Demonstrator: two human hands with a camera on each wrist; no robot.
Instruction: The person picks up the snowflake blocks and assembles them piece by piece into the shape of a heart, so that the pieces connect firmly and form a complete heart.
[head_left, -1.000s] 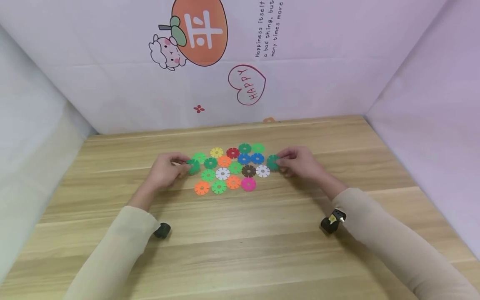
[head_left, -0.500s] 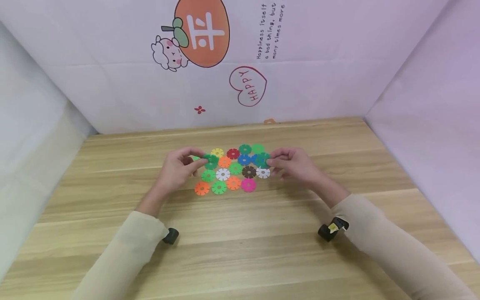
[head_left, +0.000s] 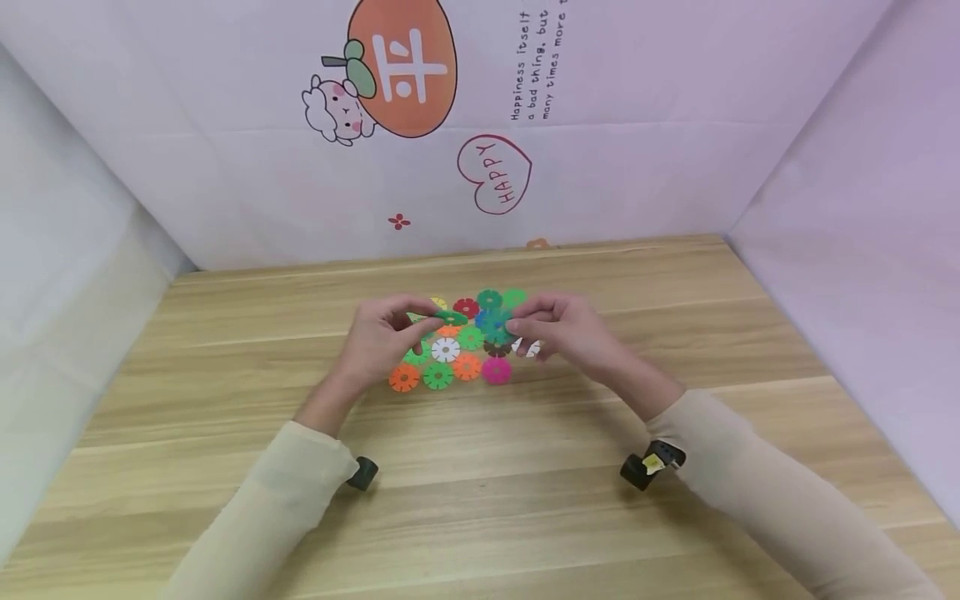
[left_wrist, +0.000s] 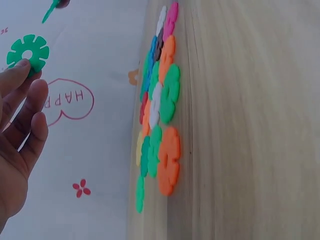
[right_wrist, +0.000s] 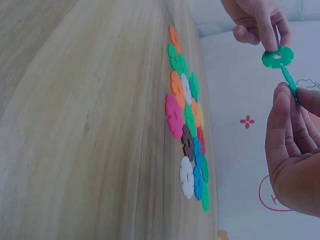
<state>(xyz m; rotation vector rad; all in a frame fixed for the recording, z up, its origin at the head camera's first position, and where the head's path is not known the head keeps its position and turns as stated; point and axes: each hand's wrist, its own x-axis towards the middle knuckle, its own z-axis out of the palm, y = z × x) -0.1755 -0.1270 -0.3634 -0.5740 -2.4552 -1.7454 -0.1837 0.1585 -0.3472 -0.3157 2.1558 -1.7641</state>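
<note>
My left hand point(head_left: 386, 337) pinches a dark green notched disc point(left_wrist: 28, 52) between thumb and fingertips, tilted nearly edge-on in the head view. Facing it, my right hand point(head_left: 566, 333) pinches a second dark green notched disc point(head_left: 495, 325) by its edge. Both discs are held above the table, a short way apart in the head view; in the right wrist view the right hand's disc point(right_wrist: 289, 77) stands edge-on just below the left one point(right_wrist: 278, 57). Beneath them lie several notched discs in rows, among them orange point(head_left: 404, 377), pink point(head_left: 497, 369) and white point(head_left: 446, 349) ones.
The discs lie flat on a wooden table point(head_left: 480, 492). A white printed cloth point(head_left: 637, 150) rises behind the table, with more pale cloth at both sides. A small black camera point(head_left: 363, 473) sits at the left wrist, another camera point(head_left: 637, 472) at the right.
Both hands have moved inward from the outer sides of the disc rows, each bringing its green disc along. The left disc has turned from facing the camera to nearly edge-on.
</note>
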